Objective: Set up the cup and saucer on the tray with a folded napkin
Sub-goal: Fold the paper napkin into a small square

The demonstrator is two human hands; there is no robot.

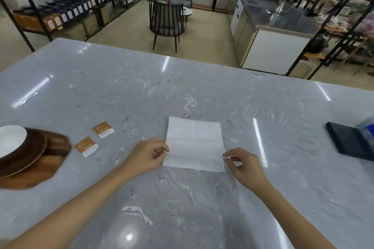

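Note:
A white paper napkin (194, 141) lies on the grey marble counter in front of me, with a fold line across its near part. My left hand (146, 156) pinches the napkin's left edge at that fold, and my right hand (242, 164) pinches the right edge. At the far left sits a wooden tray (46, 164) with a dark wooden saucer (34, 149) on it. A white cup (11, 139), seen from above, rests on the saucer and is cut off by the frame edge.
Two orange and white sachets (103, 129) (86, 146) lie between the tray and the napkin. A dark blue flat box (350, 141) sits at the right edge of the counter (182, 87). Chairs and shelving stand beyond the counter's far edge.

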